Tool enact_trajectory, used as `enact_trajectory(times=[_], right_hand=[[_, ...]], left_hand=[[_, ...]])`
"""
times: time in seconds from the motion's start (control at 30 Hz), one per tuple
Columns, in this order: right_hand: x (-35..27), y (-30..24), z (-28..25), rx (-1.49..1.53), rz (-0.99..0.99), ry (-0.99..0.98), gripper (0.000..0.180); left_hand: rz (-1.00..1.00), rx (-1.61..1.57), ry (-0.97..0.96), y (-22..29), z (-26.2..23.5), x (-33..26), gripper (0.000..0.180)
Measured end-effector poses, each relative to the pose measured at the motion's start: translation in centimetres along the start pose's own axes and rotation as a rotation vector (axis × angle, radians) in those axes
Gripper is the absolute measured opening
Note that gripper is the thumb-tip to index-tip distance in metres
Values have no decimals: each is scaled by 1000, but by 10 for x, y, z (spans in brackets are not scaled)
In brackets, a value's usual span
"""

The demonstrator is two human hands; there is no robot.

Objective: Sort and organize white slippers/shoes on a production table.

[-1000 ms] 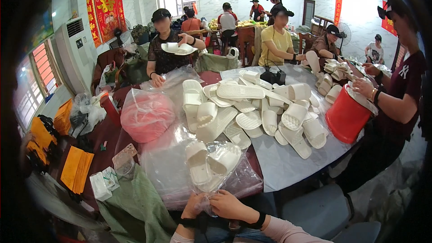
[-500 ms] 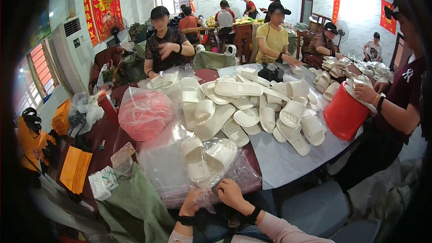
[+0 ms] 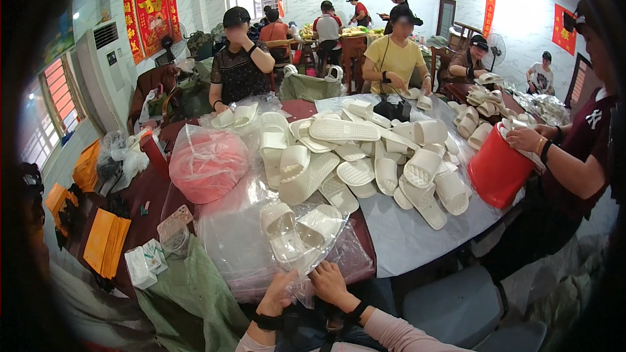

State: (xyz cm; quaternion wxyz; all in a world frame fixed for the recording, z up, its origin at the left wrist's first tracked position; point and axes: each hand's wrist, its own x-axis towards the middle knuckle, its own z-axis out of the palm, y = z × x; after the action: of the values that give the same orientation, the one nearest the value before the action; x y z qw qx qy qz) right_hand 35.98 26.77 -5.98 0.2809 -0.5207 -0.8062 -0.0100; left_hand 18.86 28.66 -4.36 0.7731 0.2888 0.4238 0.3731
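Fingers of left hand (image 3: 279,292) curled shut on the near edge of a clear plastic bag (image 3: 287,248); wrist with dark band, forearm rising from the lower edge. Fingers of right hand (image 3: 331,285) likewise closed, pinching the same bag edge just beside the left, also with a dark wristband. Inside the bag, 2 white slippers (image 3: 301,229), lying at the near edge of the table (image 3: 417,238). Beyond, toward the table's middle, a loose pile of white slippers (image 3: 365,160) on grey covering. Near the left edge, a red bundle in plastic (image 3: 208,163). At the right edge, a red bucket (image 3: 499,169) held by another person. Further back, more seated people, white walls, red hangings.
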Motion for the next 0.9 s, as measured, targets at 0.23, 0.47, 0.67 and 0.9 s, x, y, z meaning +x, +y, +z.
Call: enact_trajectory(times=[0.23, 0.47, 0.67, 0.9], right_hand=[[-5, 0, 1, -79, -32, -72, 22], [-8, 8, 4, -73, -60, -52, 15], [-14, 11, 11, 15, -16, -44, 21], [-16, 10, 5, 8, -12, -81, 34]], left_hand=[[17, -83, -134, -32, -23, 17, 30], [-120, 149, -23, -3, 20, 5, 37], [-70, 739, 64, 10, 25, -3, 32], [16, 612, -142, 16, 32, -12, 31]])
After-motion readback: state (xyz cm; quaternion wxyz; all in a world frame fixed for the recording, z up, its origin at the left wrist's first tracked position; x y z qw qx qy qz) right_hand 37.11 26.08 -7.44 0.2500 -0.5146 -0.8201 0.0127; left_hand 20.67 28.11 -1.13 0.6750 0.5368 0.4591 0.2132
